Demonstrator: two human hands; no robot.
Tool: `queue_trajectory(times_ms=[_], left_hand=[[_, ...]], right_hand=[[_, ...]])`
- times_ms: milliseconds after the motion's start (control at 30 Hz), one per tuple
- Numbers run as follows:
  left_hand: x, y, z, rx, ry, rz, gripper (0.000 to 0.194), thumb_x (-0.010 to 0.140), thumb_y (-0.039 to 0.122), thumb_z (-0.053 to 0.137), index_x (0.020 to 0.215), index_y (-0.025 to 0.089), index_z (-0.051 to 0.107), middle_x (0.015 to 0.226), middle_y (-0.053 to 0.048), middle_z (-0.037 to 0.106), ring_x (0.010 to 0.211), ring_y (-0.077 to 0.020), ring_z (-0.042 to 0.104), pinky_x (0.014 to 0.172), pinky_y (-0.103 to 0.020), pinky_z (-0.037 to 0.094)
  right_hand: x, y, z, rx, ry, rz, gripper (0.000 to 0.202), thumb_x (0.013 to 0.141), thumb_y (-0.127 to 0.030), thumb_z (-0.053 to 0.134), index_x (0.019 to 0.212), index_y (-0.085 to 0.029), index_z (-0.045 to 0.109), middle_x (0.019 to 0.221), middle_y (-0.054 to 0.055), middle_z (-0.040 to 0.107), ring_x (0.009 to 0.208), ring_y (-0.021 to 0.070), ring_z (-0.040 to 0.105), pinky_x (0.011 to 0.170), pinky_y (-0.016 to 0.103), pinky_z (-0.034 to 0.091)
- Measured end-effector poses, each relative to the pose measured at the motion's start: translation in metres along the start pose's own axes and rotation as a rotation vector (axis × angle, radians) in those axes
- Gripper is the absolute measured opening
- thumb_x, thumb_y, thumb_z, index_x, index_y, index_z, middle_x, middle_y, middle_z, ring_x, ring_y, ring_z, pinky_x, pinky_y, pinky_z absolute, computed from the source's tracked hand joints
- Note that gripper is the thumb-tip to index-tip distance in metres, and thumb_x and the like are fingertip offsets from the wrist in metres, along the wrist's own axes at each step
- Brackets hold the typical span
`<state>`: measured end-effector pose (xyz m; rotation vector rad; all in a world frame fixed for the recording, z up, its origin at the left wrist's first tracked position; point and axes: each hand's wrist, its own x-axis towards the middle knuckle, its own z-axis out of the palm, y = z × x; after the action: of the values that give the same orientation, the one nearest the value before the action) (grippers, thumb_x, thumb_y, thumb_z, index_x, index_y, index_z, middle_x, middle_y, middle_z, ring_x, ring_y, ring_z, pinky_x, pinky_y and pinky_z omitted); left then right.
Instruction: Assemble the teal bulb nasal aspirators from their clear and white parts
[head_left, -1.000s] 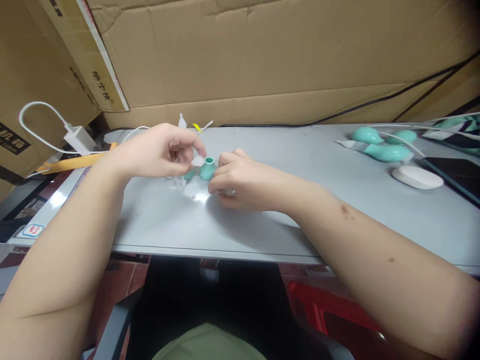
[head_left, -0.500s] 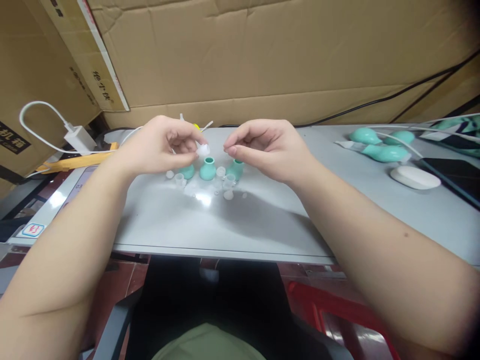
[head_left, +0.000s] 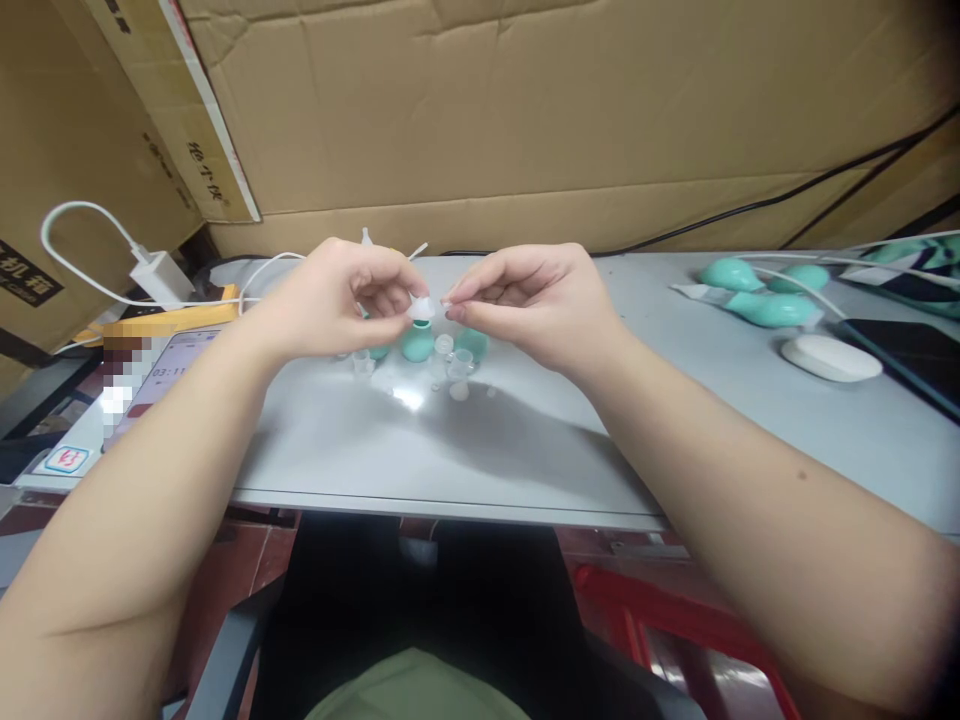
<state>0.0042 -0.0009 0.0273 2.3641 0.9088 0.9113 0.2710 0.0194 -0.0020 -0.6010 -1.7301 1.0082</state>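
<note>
Between the thumb and forefinger of my left hand point(head_left: 360, 295) is a small white plastic cap-like piece point(head_left: 424, 308), held just above an open teal rubber bulb point(head_left: 417, 345). My right hand point(head_left: 517, 300) pinches a tiny whitish piece point(head_left: 446, 304), too small to name, close to the cap-like piece; I cannot tell whether the two touch. A second teal bulb point(head_left: 474, 347) stands under my right fingers, and another one is partly hidden behind my left hand. Small clear cups point(head_left: 458, 364) and white discs point(head_left: 444, 345) lie around the bulbs on the table.
At the right lie several teal bulbs point(head_left: 780, 308), a white oval case point(head_left: 831, 357) and a dark phone point(head_left: 907, 355). On the left are a lit screen point(head_left: 169, 375) and a white charger point(head_left: 160, 278) with its cable. Cardboard point(head_left: 525, 120) stands behind the grey table point(head_left: 450, 470).
My left hand has moved slightly right with the white cap-like piece, toward my right hand. The right fingertips have shifted a little left, and the gap between the hands is narrower.
</note>
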Motion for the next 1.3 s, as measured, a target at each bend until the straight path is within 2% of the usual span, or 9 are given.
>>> queue_trajectory(times_ms=[233, 567, 667, 767, 900, 1033, 1200, 1300], left_hand=[[0.0007, -0.0006, 0.0067, -0.023, 0.019, 0.062, 0.013, 0.096, 0.021, 0.084, 0.108, 0.023, 0.087, 0.098, -0.005, 0.089, 0.085, -0.0186, 0.085, 0.082, -0.033, 0.072], [0.0019, -0.0058, 0.0097, 0.005, 0.056, 0.131, 0.015, 0.096, 0.016, 0.082, 0.108, 0.022, 0.088, 0.095, -0.003, 0.089, 0.085, -0.0175, 0.086, 0.077, -0.029, 0.070], [0.0019, -0.0066, 0.0102, 0.010, 0.066, 0.149, 0.015, 0.095, 0.015, 0.081, 0.107, 0.020, 0.088, 0.094, -0.004, 0.089, 0.084, -0.0170, 0.086, 0.076, -0.028, 0.070], [0.0020, -0.0067, 0.0101, 0.016, 0.078, 0.165, 0.016, 0.095, 0.014, 0.081, 0.108, 0.019, 0.088, 0.094, -0.004, 0.090, 0.084, -0.0169, 0.086, 0.076, -0.028, 0.070], [0.0023, -0.0066, 0.0094, 0.024, 0.062, 0.156, 0.016, 0.096, 0.016, 0.079, 0.108, 0.021, 0.088, 0.095, -0.003, 0.090, 0.083, -0.0168, 0.085, 0.076, -0.030, 0.070], [0.0027, -0.0069, 0.0094, 0.021, 0.059, 0.149, 0.015, 0.098, 0.019, 0.079, 0.109, 0.023, 0.089, 0.096, -0.002, 0.090, 0.081, -0.0158, 0.083, 0.074, -0.029, 0.069], [0.0026, -0.0073, 0.0095, 0.020, 0.081, 0.154, 0.014, 0.099, 0.019, 0.080, 0.108, 0.023, 0.091, 0.097, -0.004, 0.091, 0.084, -0.0173, 0.085, 0.075, -0.029, 0.070], [0.0027, -0.0095, 0.0089, 0.014, 0.071, 0.102, 0.010, 0.098, 0.027, 0.085, 0.104, 0.021, 0.091, 0.096, -0.005, 0.091, 0.086, -0.0190, 0.085, 0.075, -0.030, 0.069]], right_hand=[[-0.0016, -0.0015, 0.0031, 0.033, -0.025, -0.056, 0.018, 0.078, -0.023, 0.106, 0.083, -0.024, 0.089, 0.088, 0.003, 0.088, 0.082, 0.0215, 0.084, 0.078, 0.036, 0.075], [-0.0018, 0.0024, 0.0064, 0.001, -0.018, -0.176, 0.015, 0.084, -0.017, 0.098, 0.093, -0.028, 0.095, 0.095, -0.001, 0.092, 0.086, 0.0200, 0.087, 0.083, 0.035, 0.076], [-0.0009, 0.0038, 0.0055, -0.020, -0.036, -0.168, 0.014, 0.085, -0.019, 0.099, 0.092, -0.030, 0.095, 0.095, -0.002, 0.093, 0.085, 0.0206, 0.086, 0.082, 0.036, 0.076], [-0.0013, 0.0036, 0.0036, -0.098, -0.032, -0.137, 0.008, 0.088, -0.029, 0.100, 0.089, -0.031, 0.093, 0.093, 0.000, 0.092, 0.084, 0.0242, 0.084, 0.079, 0.042, 0.075], [-0.0034, 0.0022, 0.0014, -0.165, -0.037, -0.105, 0.006, 0.090, -0.033, 0.098, 0.089, -0.034, 0.092, 0.097, 0.000, 0.092, 0.088, 0.0271, 0.084, 0.084, 0.047, 0.074], [-0.0031, 0.0013, 0.0001, -0.153, -0.061, -0.108, 0.005, 0.092, -0.030, 0.095, 0.092, -0.035, 0.094, 0.099, -0.001, 0.092, 0.091, 0.0262, 0.085, 0.085, 0.044, 0.074], [0.0020, 0.0026, 0.0007, -0.018, -0.093, -0.104, 0.003, 0.090, -0.026, 0.095, 0.091, -0.028, 0.094, 0.097, 0.000, 0.093, 0.091, 0.0233, 0.088, 0.085, 0.038, 0.076], [0.0030, 0.0045, 0.0014, -0.001, -0.099, -0.089, 0.008, 0.089, -0.031, 0.099, 0.089, -0.027, 0.092, 0.096, 0.002, 0.092, 0.091, 0.0231, 0.088, 0.086, 0.038, 0.076]])
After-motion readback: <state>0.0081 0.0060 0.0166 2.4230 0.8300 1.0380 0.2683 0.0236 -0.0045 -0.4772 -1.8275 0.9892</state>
